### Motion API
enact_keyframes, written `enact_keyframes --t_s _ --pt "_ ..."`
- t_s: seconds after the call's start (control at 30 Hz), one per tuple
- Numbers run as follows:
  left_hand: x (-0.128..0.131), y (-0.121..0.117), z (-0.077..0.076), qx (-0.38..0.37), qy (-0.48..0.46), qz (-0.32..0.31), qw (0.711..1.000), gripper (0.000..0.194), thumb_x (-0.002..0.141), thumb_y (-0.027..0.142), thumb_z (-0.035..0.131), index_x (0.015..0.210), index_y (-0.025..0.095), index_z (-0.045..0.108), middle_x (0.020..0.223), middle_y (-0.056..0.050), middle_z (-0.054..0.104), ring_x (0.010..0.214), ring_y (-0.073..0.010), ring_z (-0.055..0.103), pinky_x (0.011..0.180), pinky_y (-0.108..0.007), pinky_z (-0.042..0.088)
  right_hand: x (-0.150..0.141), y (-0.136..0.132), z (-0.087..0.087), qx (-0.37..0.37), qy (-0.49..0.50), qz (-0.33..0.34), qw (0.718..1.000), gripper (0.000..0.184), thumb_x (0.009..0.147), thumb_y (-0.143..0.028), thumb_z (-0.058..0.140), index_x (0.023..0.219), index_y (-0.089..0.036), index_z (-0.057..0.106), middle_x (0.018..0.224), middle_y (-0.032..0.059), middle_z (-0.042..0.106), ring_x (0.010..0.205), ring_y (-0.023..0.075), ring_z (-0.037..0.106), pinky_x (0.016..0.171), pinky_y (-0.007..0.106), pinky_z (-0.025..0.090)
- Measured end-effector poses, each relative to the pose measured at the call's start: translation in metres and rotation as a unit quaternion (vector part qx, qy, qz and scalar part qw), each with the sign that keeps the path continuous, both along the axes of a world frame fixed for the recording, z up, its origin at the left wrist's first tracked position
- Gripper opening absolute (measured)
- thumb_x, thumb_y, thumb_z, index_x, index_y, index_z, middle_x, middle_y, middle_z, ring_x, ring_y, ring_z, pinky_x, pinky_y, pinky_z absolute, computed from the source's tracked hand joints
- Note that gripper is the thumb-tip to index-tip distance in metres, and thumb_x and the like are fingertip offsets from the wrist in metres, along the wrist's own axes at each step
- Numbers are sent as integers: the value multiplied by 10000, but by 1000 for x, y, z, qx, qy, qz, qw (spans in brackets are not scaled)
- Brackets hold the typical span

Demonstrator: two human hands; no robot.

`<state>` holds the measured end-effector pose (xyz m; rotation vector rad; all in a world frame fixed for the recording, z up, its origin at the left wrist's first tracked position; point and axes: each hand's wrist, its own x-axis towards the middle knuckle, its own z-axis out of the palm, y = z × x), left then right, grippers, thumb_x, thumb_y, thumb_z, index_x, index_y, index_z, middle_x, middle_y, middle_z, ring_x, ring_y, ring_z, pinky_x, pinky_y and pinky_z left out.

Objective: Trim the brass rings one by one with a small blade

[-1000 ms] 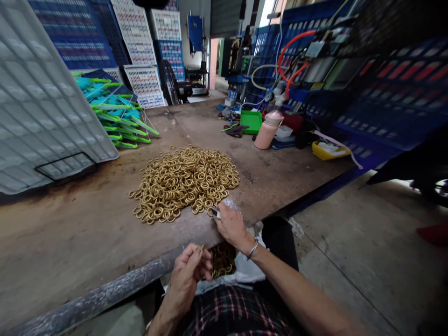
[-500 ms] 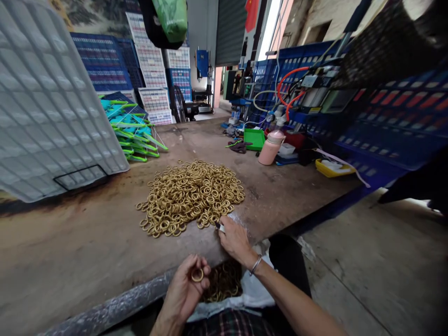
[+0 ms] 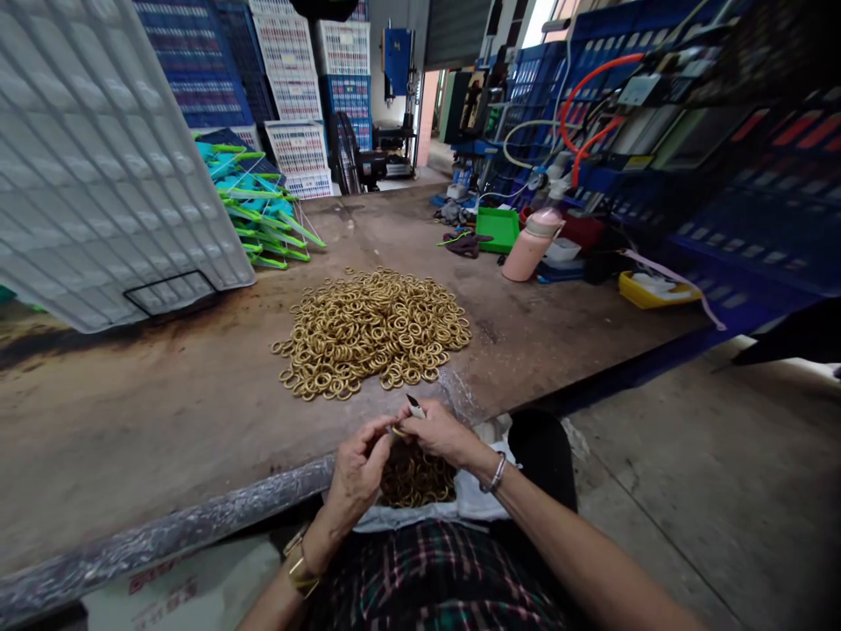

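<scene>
Hands (image 3: 360, 469) now together over white bag (image 3: 484, 498) of gold-coloured rings (image 3: 415, 484)

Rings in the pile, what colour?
The rings are gold-coloured, best seen in the head view.

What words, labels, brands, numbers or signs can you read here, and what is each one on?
Nothing is clear enough to quote.
White sack, lower left: red print, too blurred to read.
Blue machine, at the back: a small mark, too small to read.
Yellow label, on the equipment at right: too small to read.
</scene>
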<state>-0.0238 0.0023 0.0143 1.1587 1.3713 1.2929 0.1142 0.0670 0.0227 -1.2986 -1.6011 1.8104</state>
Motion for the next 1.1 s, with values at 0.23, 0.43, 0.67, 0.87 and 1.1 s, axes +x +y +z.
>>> enact_keyframes --t_s 0.23,0.43,0.67,0.87,1.1 --pt "2 -6 -1 -13 10 -14 1000 155 756 299 568 797 178 656 715 -23 665 668 -150 572 660 -242 435 -3 -7 5 -108 46 8 993 69 701 -261 446 694 -194 439 486 -98 435 306 29 214 327 181 143" --pt "2 -6 -1 -47 -17 18 999 190 728 359 585 716 171 611 600 10 600 556 -121 517 549 -214 402 -3 -9 8 144 -39 24 989 206 767 -323 479 634 -166 487 512 -62 446 487 65 374 473 181 289" --pt "0 -8 -4 -144 -119 -25 982 301 718 456 586 770 161 551 522 56 500 377 -40 326 389 -168 238 -7 -10 7 179 -72 18 981 149 751 -254 470 641 -160 505 540 -58 451 542 80 382 511 191 282" --pt "2 -11 1 -167 -241 -66 954 286 716 435 603 754 166 513 603 56 500 374 -14 293 357 -152 178 -6 -9 3 158 -36 30 986 154 782 -245 438 673 -161 508 577 -46 489 551 82 419 521 186 303" --pt "3 -10 -2 -158 -229 -33 960 298 726 437 602 722 160 491 542 66 451 371 -17 269 357 -157 172 0 -14 -1 325 -169 79 927 147 796 -162 394 792 -166 540 658 0 555 598 111 465 583 218 299"
